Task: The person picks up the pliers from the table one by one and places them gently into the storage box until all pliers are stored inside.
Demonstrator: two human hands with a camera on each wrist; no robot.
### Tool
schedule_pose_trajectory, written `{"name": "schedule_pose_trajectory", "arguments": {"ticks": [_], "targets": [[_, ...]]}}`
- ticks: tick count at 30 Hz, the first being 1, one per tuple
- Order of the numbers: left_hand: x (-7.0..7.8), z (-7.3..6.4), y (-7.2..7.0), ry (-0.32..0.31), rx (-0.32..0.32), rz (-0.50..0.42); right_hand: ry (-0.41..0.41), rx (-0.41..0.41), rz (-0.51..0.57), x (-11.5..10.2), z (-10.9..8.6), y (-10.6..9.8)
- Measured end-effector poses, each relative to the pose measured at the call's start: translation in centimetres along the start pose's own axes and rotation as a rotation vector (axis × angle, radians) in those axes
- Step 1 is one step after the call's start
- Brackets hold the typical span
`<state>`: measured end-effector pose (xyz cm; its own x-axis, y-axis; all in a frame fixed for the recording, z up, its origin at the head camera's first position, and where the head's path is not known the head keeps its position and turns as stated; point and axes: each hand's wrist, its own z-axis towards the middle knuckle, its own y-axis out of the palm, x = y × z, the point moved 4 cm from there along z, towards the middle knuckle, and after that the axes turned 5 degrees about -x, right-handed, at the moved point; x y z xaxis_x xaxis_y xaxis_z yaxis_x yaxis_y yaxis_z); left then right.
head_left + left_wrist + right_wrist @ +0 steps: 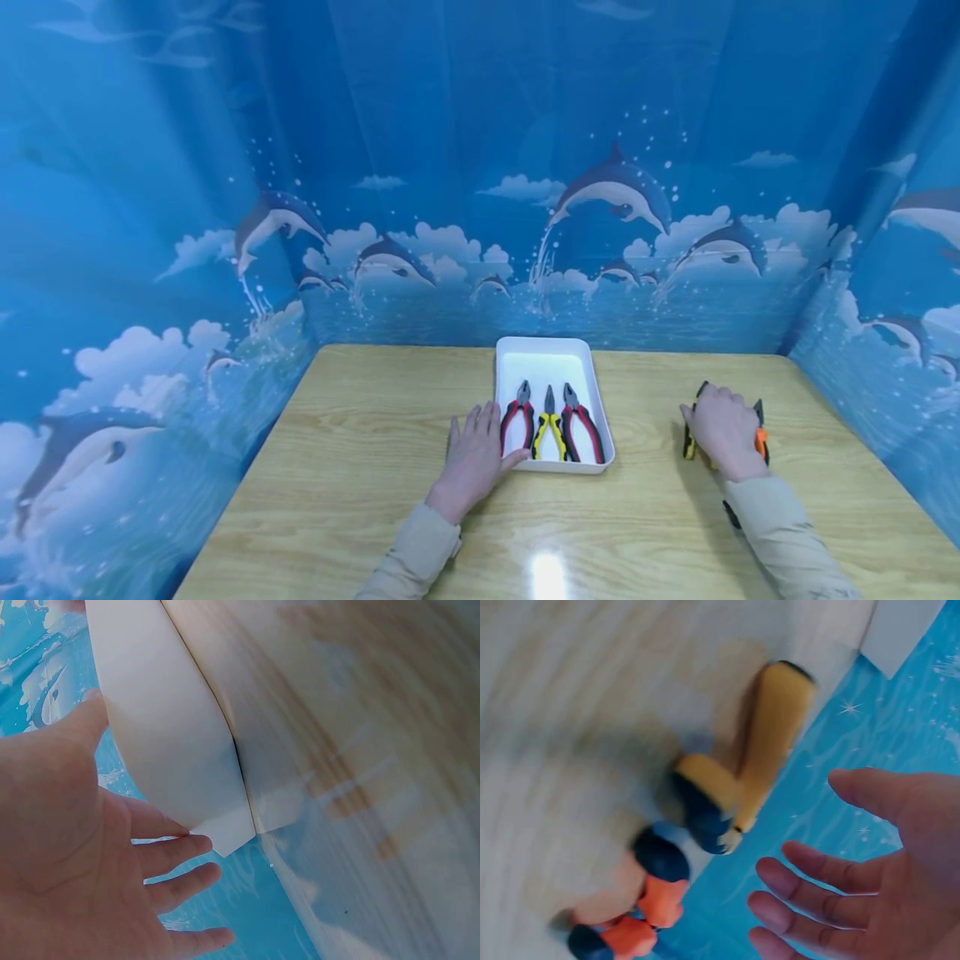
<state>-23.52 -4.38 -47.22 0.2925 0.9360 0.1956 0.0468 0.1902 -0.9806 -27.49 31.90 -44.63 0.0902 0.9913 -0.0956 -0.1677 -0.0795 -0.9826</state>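
In one white tray (542,364) lie three pliers (550,412), left grip (476,454) and right grip (724,432) both unclenched.

Blue dolphin-print curtains (465,125) hang behind a wood-grain table (360,433).

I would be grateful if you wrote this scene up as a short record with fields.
Surface: wood-grain table
Container: white tray
In tray, left to right: red-and-black pliers, yellow-and-black needle-nose pliers, second red-and-black pliers
Left hand: touching the tray's left side
Right hand: by the yellow-and-black-handled tool, holding nothing
Also outside tray: orange-and-black-handled tool, partly hidden
Backdrop: blue dolphin-print curtain
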Motion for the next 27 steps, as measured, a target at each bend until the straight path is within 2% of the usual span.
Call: {"name": "schedule_pose_trajectory", "arguments": {"ticks": [5, 18, 27], "targets": [[0.0, 0.0, 0.1, -0.002, -0.008, 0.009, 0.067, -0.130, 0.002, 1.1, 0.1, 0.7], [0.1, 0.0, 0.1, 0.002, 0.002, 0.003, 0.168, -0.314, -0.043, 1.9, 0.5, 1.8], [-0.1, 0.0, 0.2, 0.000, 0.016, 0.001, 0.121, -0.289, -0.029, 1.6, 0.5, 2.0]]}}
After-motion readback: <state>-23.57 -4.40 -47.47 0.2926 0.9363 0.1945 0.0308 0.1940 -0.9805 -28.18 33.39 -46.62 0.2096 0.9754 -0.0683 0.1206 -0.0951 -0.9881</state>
